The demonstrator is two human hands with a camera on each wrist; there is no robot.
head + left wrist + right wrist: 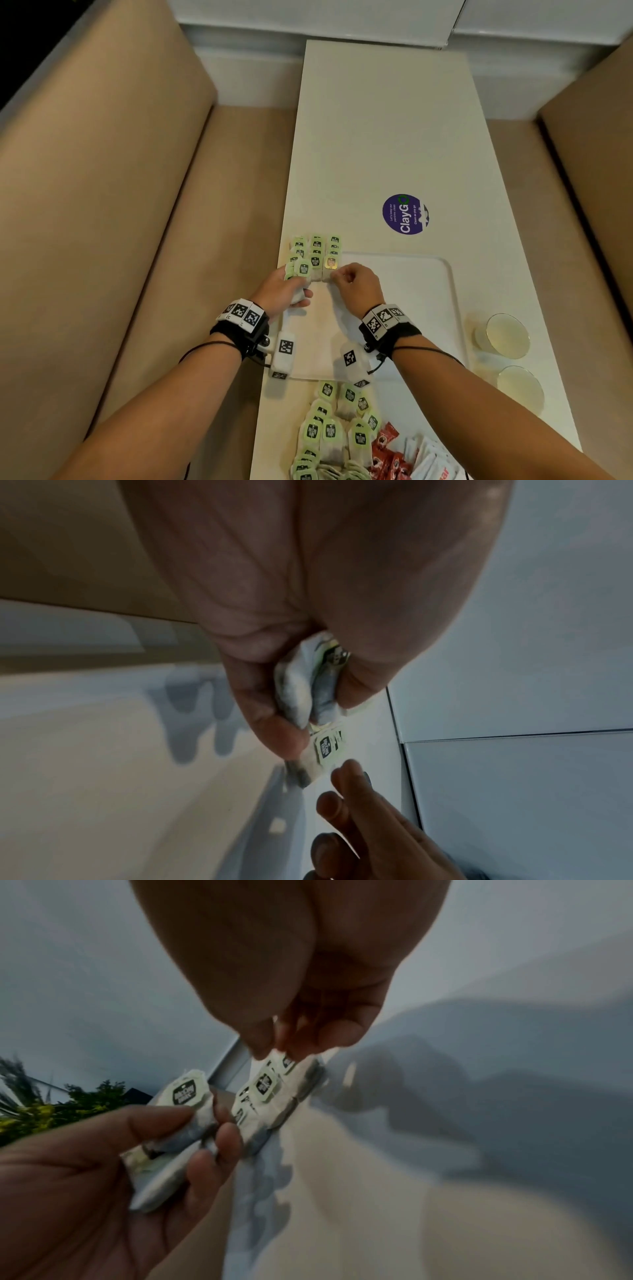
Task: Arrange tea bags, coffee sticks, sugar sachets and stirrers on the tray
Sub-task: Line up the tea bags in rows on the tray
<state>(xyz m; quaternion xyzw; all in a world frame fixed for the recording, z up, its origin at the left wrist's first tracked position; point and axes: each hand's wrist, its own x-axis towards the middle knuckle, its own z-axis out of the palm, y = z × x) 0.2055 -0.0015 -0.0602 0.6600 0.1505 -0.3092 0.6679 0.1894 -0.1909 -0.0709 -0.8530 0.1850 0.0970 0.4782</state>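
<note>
The left hand (284, 291) curls round a small bundle of tea bags (301, 274) at the far left corner of the white tray (428, 308); the left wrist view shows two or three bags squeezed between thumb and fingers, their count unclear. Their green tags carry a dark badge with pale lettering too blurred to read. Just beyond, rows of tea bags (317, 245) lie overlapping in three columns across the tray's far left corner; one tag (331, 262) is gold-brown instead of green, its print illegible. The right hand (356, 284) pinches the near edge of the right column with thumb and fingertips. On the white table (376, 120) a round purple sticker (405, 214) reads "ClayGO", with smaller lines "Let's keep our pantries clean" and "Clean as you go". At the near edge lies a loose pile of tea bags (329, 435), then red coffee sticks (387, 452) with unreadable print, then white sugar sachets (431, 459) cut off by the frame, one showing red letters "ar". Far right stand two clear cups (507, 335).
</note>
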